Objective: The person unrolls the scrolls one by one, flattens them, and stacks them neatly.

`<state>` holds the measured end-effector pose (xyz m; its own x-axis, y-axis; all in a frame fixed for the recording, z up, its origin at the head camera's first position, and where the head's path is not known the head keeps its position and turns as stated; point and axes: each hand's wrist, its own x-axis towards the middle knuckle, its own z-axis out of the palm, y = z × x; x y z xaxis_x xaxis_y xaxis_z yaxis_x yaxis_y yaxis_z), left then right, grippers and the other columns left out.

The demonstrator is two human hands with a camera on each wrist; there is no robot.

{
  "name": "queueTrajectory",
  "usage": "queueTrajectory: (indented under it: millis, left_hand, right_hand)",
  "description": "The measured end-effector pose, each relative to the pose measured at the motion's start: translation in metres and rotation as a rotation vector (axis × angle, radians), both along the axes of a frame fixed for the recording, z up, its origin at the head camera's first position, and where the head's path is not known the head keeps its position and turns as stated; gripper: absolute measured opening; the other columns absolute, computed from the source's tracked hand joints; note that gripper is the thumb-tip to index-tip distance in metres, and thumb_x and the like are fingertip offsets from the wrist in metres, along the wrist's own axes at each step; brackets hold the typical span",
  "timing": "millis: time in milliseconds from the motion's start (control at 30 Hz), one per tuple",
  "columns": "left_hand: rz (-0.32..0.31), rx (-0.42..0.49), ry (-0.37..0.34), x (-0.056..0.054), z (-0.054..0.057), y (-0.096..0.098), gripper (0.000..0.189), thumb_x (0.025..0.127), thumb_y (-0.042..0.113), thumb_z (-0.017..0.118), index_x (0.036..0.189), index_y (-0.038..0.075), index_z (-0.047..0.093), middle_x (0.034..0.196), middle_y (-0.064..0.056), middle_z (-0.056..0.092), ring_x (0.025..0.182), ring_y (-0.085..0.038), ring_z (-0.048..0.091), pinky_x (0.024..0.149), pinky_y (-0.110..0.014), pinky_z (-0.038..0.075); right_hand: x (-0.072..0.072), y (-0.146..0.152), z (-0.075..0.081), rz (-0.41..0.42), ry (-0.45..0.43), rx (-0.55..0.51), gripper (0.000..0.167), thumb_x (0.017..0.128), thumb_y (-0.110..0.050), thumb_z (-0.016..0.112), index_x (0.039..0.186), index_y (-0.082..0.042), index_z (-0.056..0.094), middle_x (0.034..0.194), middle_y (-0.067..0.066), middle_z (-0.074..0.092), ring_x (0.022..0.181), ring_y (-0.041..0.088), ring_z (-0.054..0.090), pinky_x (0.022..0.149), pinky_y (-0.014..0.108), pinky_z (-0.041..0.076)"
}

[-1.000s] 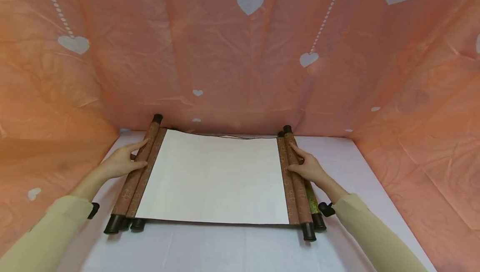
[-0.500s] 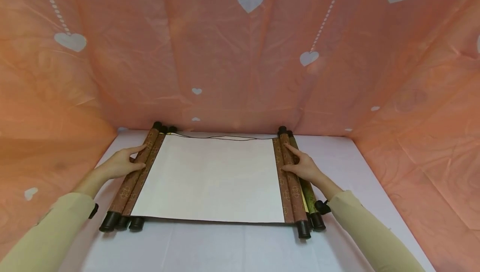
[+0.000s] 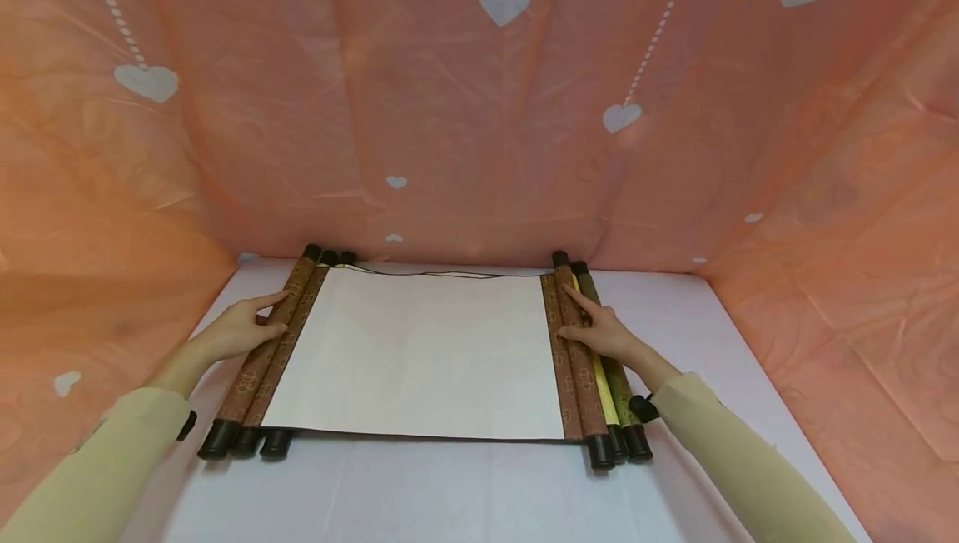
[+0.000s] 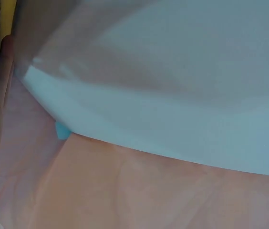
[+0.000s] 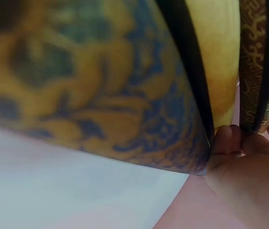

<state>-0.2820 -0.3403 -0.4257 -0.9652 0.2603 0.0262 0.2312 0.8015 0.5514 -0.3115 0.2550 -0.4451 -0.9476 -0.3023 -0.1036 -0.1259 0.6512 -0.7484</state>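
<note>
A hanging scroll (image 3: pixel 419 351) lies partly unrolled, with a blank white sheet between two brown flower-patterned rollers. My left hand (image 3: pixel 238 329) grips the left roller (image 3: pixel 250 376), thumb and forefinger around it. The right roller (image 3: pixel 588 389) is held by my right hand (image 3: pixel 603 335) in the same way. Black knobs cap the roller ends. Beside and under the right roller, a yellow strip (image 3: pixel 605 393) and a green roll (image 3: pixel 620 385) show. In the right wrist view, my right hand (image 5: pixel 249 162) pinches near a blue-and-gold patterned face (image 5: pixel 101 95) and a yellow surface.
The scroll lies over a white tabletop (image 3: pixel 390 493). More black knobs (image 3: pixel 277 445) stick out under its left end. Thin black cords (image 3: pixel 449 275) run along the sheet's far edge. An orange sheet with white hearts (image 3: pixel 419 110) walls the table's back and sides.
The right roller has shifted left with my right hand, so more of the yellow strip and green roll shows. The left roller's far end has dropped slightly, and knobs behind it now show.
</note>
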Motion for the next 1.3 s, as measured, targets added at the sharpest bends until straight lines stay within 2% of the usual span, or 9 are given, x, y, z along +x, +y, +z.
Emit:
queueTrajectory:
  millis: [67,267,500,600,700,867,1067,1300]
  left_hand:
    - [0.006,0.003,-0.001,0.001,-0.001,-0.001,0.066,0.097,0.009,0.069,0.148,-0.019,0.038,0.138,-0.050,0.044,0.112,-0.058,0.063,0.084,-0.054,0.056]
    - [0.017,0.007,-0.016,0.003,-0.003,-0.004,0.066,0.098,0.008,0.067,0.149,-0.020,0.036,0.139,-0.050,0.042,0.114,-0.059,0.061,0.088,-0.057,0.055]
    - [0.026,0.011,-0.034,0.005,-0.007,-0.007,0.065,0.098,0.007,0.064,0.149,-0.019,0.034,0.142,-0.051,0.037,0.116,-0.062,0.058,0.091,-0.061,0.053]
    - [0.028,0.031,-0.057,0.007,-0.008,-0.007,0.066,0.100,0.008,0.064,0.151,-0.019,0.032,0.144,-0.050,0.035,0.118,-0.063,0.056,0.093,-0.063,0.052]
    - [0.027,0.050,-0.086,0.006,-0.009,-0.009,0.067,0.101,0.009,0.063,0.152,-0.018,0.030,0.146,-0.050,0.033,0.121,-0.063,0.054,0.095,-0.063,0.051]
    - [0.023,0.026,-0.086,0.006,-0.009,-0.013,0.063,0.102,0.010,0.064,0.150,-0.019,0.035,0.144,-0.049,0.037,0.119,-0.061,0.056,0.094,-0.062,0.051]
    - [0.023,-0.002,-0.093,0.011,-0.008,-0.016,0.061,0.100,0.010,0.065,0.146,-0.020,0.039,0.140,-0.049,0.042,0.116,-0.059,0.060,0.092,-0.061,0.053]
    - [0.017,-0.057,-0.058,0.009,-0.008,-0.015,0.060,0.099,0.011,0.067,0.143,-0.021,0.042,0.136,-0.050,0.045,0.109,-0.058,0.064,0.090,-0.063,0.053]
  right_hand:
    - [-0.002,-0.001,0.000,-0.004,-0.005,0.023,0.085,0.101,-0.029,0.069,0.168,-0.022,0.019,0.166,0.034,0.018,0.149,0.058,0.010,0.112,0.076,0.024]
    - [-0.005,-0.006,0.000,0.010,-0.015,0.085,0.085,0.102,-0.034,0.068,0.169,-0.022,0.017,0.163,0.034,0.024,0.137,0.050,0.024,0.108,0.072,0.032]
    - [-0.008,-0.010,-0.001,0.035,-0.011,0.148,0.087,0.102,-0.037,0.067,0.169,-0.020,0.015,0.163,0.037,0.022,0.138,0.050,0.024,0.108,0.071,0.033]
    - [-0.007,-0.011,-0.001,0.035,-0.021,0.156,0.088,0.101,-0.037,0.068,0.169,-0.020,0.015,0.162,0.038,0.022,0.132,0.046,0.028,0.106,0.068,0.036]
    - [-0.006,-0.010,-0.001,0.040,-0.003,0.175,0.089,0.099,-0.033,0.072,0.168,-0.013,0.019,0.163,0.034,0.024,0.132,0.046,0.030,0.108,0.067,0.036]
    - [-0.005,-0.006,-0.002,0.077,0.043,0.212,0.085,0.095,-0.025,0.076,0.162,-0.001,0.030,0.166,0.028,0.025,0.137,0.051,0.031,0.111,0.067,0.033]
    - [-0.006,-0.007,0.000,0.154,0.106,0.227,0.078,0.097,-0.023,0.074,0.160,0.002,0.035,0.167,0.029,0.022,0.138,0.053,0.030,0.110,0.067,0.029]
    - [-0.007,-0.008,0.004,0.143,0.069,0.245,0.078,0.097,-0.023,0.073,0.160,0.001,0.034,0.167,0.028,0.021,0.134,0.050,0.032,0.109,0.065,0.033]
